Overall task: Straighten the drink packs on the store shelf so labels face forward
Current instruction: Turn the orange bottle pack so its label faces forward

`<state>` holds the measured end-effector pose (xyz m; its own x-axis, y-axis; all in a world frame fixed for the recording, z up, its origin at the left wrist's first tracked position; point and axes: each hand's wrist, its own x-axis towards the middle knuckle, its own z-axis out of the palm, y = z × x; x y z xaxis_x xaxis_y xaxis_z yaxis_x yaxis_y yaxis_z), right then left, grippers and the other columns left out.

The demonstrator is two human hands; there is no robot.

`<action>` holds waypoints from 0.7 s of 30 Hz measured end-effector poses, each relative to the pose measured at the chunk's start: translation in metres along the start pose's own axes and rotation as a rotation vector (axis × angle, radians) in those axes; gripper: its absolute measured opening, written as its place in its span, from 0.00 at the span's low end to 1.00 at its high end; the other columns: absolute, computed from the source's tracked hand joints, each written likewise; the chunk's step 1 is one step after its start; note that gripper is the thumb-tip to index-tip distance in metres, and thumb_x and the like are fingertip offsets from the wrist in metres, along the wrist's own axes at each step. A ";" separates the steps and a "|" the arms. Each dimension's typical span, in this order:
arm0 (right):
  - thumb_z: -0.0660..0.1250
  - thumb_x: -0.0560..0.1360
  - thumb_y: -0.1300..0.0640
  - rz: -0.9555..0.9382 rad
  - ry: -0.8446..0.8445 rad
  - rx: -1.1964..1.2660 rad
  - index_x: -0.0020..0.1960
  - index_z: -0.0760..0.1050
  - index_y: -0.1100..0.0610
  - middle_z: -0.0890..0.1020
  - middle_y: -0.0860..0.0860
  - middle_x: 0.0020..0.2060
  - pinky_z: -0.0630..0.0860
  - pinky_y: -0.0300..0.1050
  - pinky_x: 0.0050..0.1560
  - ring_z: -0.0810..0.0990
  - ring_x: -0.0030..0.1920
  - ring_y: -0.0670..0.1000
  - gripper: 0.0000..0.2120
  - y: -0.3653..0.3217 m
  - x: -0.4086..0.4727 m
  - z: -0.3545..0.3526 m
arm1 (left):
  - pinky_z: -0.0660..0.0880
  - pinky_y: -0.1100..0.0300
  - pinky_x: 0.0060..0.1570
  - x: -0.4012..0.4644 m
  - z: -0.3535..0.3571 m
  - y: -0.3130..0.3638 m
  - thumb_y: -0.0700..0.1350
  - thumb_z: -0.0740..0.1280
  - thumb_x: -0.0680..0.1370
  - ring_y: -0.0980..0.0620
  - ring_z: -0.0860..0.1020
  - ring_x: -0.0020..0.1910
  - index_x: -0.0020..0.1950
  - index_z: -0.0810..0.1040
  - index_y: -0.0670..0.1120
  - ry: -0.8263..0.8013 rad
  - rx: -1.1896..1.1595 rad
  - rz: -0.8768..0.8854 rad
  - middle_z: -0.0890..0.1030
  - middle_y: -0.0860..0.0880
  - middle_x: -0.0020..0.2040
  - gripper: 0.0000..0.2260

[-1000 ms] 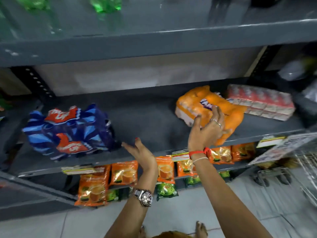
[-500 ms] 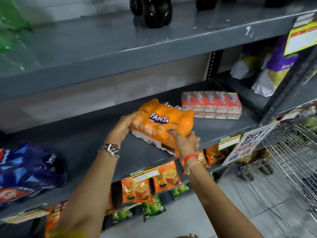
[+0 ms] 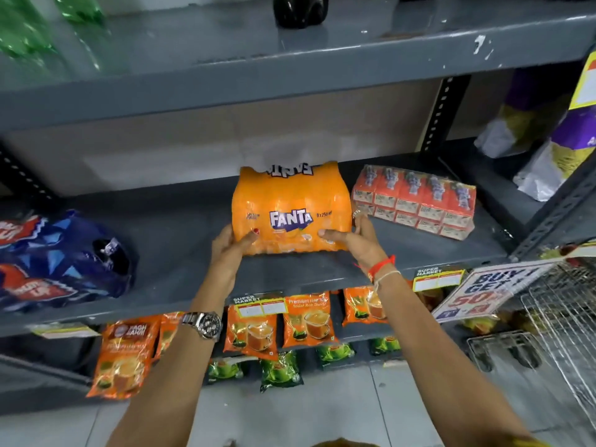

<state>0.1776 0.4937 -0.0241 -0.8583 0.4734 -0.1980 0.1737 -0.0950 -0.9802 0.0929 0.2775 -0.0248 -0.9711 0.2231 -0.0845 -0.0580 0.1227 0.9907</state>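
An orange Fanta pack (image 3: 290,201) stands on the grey middle shelf (image 3: 180,240), its label facing me squarely. My left hand (image 3: 230,250) grips its lower left corner, thumb on the front. My right hand (image 3: 356,240) grips its lower right corner. To the right lies a red pack of small drink cartons (image 3: 416,201), angled on the shelf. At the far left a blue and red pack (image 3: 61,259) lies on its side, partly cut off by the frame edge.
The upper shelf (image 3: 290,75) hangs low above the packs, with green (image 3: 29,30) and dark bottles (image 3: 300,9) on it. Orange tea pouches (image 3: 306,321) hang below the shelf edge. A wire cart (image 3: 561,321) and a sale sign (image 3: 483,291) stand at right.
The Fanta pack has turned from lying slanted to facing me with its label forward. Both hands have shifted to its lower corners. My view has moved in closer.
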 end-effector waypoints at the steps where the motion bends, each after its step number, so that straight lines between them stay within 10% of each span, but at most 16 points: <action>1: 0.78 0.63 0.62 -0.062 -0.032 -0.012 0.69 0.64 0.56 0.75 0.57 0.65 0.74 0.52 0.63 0.75 0.64 0.57 0.38 0.004 -0.001 0.000 | 0.76 0.57 0.55 -0.008 -0.001 -0.005 0.39 0.69 0.73 0.53 0.80 0.52 0.63 0.74 0.41 0.029 -0.008 0.053 0.80 0.45 0.57 0.18; 9: 0.74 0.66 0.66 -0.311 -0.035 -0.184 0.75 0.53 0.56 0.65 0.58 0.72 0.66 0.60 0.71 0.65 0.71 0.57 0.45 0.034 -0.012 0.008 | 0.76 0.57 0.58 -0.019 -0.002 -0.034 0.33 0.69 0.72 0.49 0.77 0.58 0.70 0.65 0.38 0.126 0.113 0.223 0.77 0.43 0.61 0.27; 12: 0.72 0.68 0.66 -0.291 -0.024 -0.230 0.74 0.53 0.53 0.68 0.55 0.68 0.71 0.52 0.66 0.69 0.64 0.51 0.42 0.040 -0.012 0.011 | 0.75 0.67 0.54 -0.022 0.003 -0.040 0.34 0.67 0.74 0.48 0.75 0.60 0.71 0.63 0.39 0.155 0.116 0.232 0.76 0.42 0.63 0.27; 21: 0.60 0.74 0.67 -0.228 0.078 0.286 0.72 0.60 0.57 0.65 0.52 0.71 0.72 0.29 0.53 0.67 0.68 0.50 0.27 0.005 0.014 0.007 | 0.58 0.55 0.72 -0.076 0.047 -0.045 0.45 0.65 0.77 0.51 0.54 0.76 0.77 0.45 0.48 0.363 -0.133 0.013 0.50 0.50 0.78 0.36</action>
<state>0.1628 0.4937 -0.0318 -0.8179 0.5751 0.0157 -0.1694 -0.2146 -0.9619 0.1806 0.3008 -0.0676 -0.9894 -0.1356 -0.0522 -0.0514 -0.0096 0.9986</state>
